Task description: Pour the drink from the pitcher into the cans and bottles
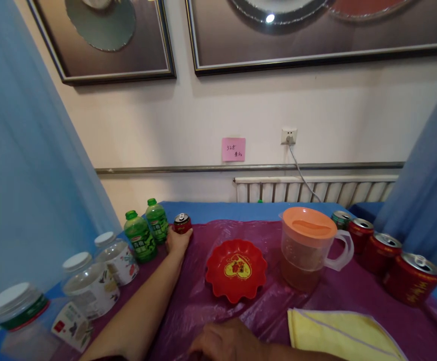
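Note:
My left hand point(178, 241) reaches to the back left of the table, its fingers around the lower part of a dark red can point(182, 224). Beside it stand two green bottles point(157, 220). My right hand point(228, 341) rests low at the front centre, fingers curled downward; whatever they may hold is hidden. A red scalloped plate point(236, 271) with a yellow heart design lies between and beyond my hands. Right of the plate stands a clear pitcher point(301, 255) with an orange lid and brownish liquid inside. A folded yellow cloth point(339, 333) lies at the front right.
Clear jars with white lids point(90, 286) line the left side. Several cans point(412, 278) stand along the right edge. Purple plastic point(188, 301) covers much of the blue table. Blue curtains hang at both sides; a cord point(301, 173) runs down from a wall socket.

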Action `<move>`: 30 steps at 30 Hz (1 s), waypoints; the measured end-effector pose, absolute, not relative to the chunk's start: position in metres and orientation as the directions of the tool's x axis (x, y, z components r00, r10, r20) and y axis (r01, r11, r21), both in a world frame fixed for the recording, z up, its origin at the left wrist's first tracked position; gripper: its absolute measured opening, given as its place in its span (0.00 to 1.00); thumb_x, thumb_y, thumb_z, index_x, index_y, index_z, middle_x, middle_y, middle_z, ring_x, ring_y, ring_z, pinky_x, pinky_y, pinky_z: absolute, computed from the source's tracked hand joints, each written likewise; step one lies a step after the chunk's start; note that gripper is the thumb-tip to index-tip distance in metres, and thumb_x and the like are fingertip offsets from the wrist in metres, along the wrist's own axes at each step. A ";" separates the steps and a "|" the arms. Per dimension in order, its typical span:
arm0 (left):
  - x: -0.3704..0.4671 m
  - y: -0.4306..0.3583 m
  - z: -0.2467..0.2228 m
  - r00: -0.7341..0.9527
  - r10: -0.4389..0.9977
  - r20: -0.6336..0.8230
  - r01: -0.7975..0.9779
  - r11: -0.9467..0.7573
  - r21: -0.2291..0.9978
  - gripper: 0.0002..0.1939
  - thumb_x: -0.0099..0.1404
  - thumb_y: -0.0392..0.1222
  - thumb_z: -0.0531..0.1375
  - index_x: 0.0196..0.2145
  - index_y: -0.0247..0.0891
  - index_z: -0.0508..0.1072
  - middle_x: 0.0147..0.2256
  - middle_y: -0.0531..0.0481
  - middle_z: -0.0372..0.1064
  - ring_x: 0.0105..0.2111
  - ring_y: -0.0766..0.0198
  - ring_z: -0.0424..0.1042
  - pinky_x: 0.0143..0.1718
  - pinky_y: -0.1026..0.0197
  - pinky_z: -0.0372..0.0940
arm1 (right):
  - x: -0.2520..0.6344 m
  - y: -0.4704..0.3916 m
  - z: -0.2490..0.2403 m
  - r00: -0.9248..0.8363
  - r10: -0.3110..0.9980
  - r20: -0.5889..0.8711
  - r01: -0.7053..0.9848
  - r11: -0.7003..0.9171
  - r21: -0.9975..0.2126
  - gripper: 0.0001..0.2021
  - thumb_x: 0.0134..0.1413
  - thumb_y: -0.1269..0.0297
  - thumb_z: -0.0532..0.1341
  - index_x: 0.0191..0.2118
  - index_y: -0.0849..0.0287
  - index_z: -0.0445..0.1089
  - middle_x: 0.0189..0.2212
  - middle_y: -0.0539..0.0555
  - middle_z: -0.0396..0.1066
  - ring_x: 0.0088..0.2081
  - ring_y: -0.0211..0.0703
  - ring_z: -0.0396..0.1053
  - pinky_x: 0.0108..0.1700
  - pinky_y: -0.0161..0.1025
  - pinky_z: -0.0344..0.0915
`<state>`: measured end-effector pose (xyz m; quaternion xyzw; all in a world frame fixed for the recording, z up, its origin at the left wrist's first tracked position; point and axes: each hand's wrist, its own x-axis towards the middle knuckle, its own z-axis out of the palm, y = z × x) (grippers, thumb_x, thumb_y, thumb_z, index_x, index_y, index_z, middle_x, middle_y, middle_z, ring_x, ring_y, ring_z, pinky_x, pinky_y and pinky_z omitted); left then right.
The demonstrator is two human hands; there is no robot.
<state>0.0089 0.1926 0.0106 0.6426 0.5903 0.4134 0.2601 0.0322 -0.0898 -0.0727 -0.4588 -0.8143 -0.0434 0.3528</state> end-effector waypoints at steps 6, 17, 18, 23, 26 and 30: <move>0.012 0.162 0.029 0.028 0.962 0.272 0.514 -0.247 0.821 0.23 0.49 0.45 0.72 0.41 0.36 0.71 0.46 0.33 0.77 0.48 0.41 0.77 0.48 0.49 0.68 | 0.036 -0.091 -0.066 -0.303 0.645 0.702 0.733 0.628 -0.261 0.14 0.56 0.57 0.59 0.46 0.53 0.62 0.30 0.49 0.76 0.25 0.40 0.74 0.23 0.33 0.67; 0.009 0.020 0.043 0.447 0.679 0.582 0.176 -0.705 0.687 0.33 0.51 0.54 0.71 0.51 0.40 0.69 0.46 0.44 0.75 0.46 0.49 0.76 0.49 0.50 0.69 | 0.074 -0.128 0.021 0.542 0.421 0.727 0.648 0.342 -0.681 0.27 0.59 0.64 0.63 0.61 0.55 0.56 0.58 0.63 0.63 0.61 0.54 0.63 0.62 0.56 0.62; 0.008 0.015 0.040 0.466 0.655 0.594 0.170 -0.726 0.666 0.32 0.52 0.53 0.71 0.51 0.40 0.69 0.46 0.44 0.75 0.46 0.49 0.75 0.50 0.50 0.69 | 0.080 -0.125 0.023 0.587 0.434 0.684 0.615 0.312 -0.725 0.29 0.57 0.62 0.64 0.62 0.55 0.55 0.59 0.63 0.62 0.61 0.55 0.62 0.62 0.57 0.62; 0.003 0.006 0.019 0.555 0.519 0.651 0.176 -0.837 0.517 0.28 0.56 0.52 0.68 0.51 0.40 0.69 0.46 0.43 0.74 0.45 0.48 0.74 0.49 0.46 0.68 | 0.100 -0.110 0.017 0.673 0.549 0.495 0.455 0.219 -0.863 0.40 0.44 0.61 0.72 0.61 0.57 0.55 0.56 0.61 0.66 0.56 0.54 0.67 0.59 0.54 0.64; -0.001 0.006 0.011 0.581 0.433 0.689 0.171 -0.893 0.416 0.26 0.57 0.51 0.65 0.51 0.39 0.68 0.45 0.43 0.74 0.44 0.49 0.74 0.48 0.46 0.69 | 0.099 -0.107 0.015 0.675 0.590 0.443 0.417 0.190 -0.889 0.41 0.37 0.64 0.75 0.59 0.55 0.58 0.54 0.59 0.68 0.54 0.54 0.69 0.57 0.52 0.66; -0.003 0.007 0.008 0.587 0.364 0.723 0.148 -0.926 0.346 0.24 0.61 0.48 0.62 0.53 0.40 0.66 0.46 0.42 0.73 0.45 0.49 0.74 0.48 0.46 0.69 | 0.096 -0.108 0.015 0.676 0.593 0.437 0.411 0.189 -0.892 0.38 0.35 0.65 0.75 0.55 0.55 0.60 0.51 0.57 0.71 0.51 0.53 0.71 0.55 0.51 0.67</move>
